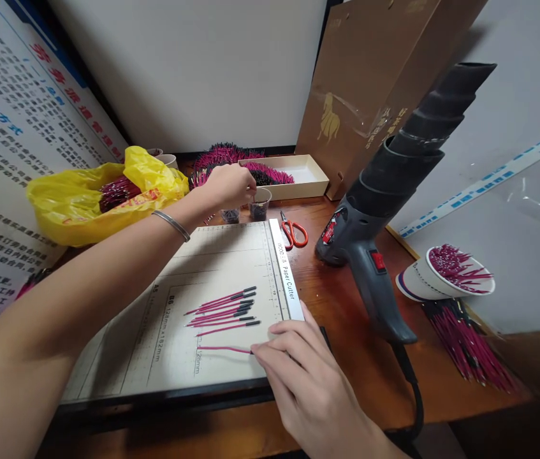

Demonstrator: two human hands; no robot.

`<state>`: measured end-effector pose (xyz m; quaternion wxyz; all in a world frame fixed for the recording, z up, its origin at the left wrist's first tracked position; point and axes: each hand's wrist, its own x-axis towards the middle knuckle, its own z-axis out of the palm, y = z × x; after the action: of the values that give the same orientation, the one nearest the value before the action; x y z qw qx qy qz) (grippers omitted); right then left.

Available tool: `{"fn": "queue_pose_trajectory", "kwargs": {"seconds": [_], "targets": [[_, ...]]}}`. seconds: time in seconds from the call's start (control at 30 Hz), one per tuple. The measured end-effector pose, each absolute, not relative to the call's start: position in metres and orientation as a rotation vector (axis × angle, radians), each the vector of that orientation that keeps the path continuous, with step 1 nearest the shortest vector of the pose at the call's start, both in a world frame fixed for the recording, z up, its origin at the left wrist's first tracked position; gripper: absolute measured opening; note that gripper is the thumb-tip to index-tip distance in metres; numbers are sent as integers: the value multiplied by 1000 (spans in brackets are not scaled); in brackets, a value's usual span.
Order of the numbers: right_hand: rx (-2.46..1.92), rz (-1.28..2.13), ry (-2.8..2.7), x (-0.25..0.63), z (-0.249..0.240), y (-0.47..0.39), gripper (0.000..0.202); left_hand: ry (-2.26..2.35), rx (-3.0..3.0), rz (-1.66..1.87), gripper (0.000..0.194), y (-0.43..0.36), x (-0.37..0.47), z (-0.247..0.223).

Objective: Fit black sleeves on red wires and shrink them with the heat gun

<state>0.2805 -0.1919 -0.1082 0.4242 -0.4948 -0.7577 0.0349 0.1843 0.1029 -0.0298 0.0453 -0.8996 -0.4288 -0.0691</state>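
Observation:
My left hand [232,185], with a silver bangle at its wrist, reaches across the board to a small clear cup [261,205] of dark bits. Its fingers are closed at the cup's rim, and what they pinch cannot be made out. A second clear cup [230,215] stands beside it. At the near right edge of the paper cutter board [222,255], my right hand [310,376] pinches the end of a pinkish-red wire [224,348] lying on the board. Just beyond lie several such wires [224,307] with black sleeves on their right ends.
Red-handled scissors [298,234] lie right of the board, near a grey heat gun [370,255] standing with its cord forward. A white paper cup [415,277] of wires leans at the right by a wire bundle [470,344]. Behind are a yellow bag [73,210] and a shallow box [310,178].

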Motion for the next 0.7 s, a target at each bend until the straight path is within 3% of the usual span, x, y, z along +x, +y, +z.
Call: {"fn": "queue_pose_trajectory", "kwargs": {"seconds": [0.13, 0.4, 0.7], "targets": [[-1214, 80, -1893, 281, -111, -191, 23, -1255, -2788, -373, 34, 64, 160, -27], [-1227, 131, -1945, 284, -117, -189, 27, -412, -3285, -574, 27, -49, 75, -42], [-1234, 166, -2001, 288, -109, -184, 28, -225, -3309, -608, 17, -61, 58, -62]]}}
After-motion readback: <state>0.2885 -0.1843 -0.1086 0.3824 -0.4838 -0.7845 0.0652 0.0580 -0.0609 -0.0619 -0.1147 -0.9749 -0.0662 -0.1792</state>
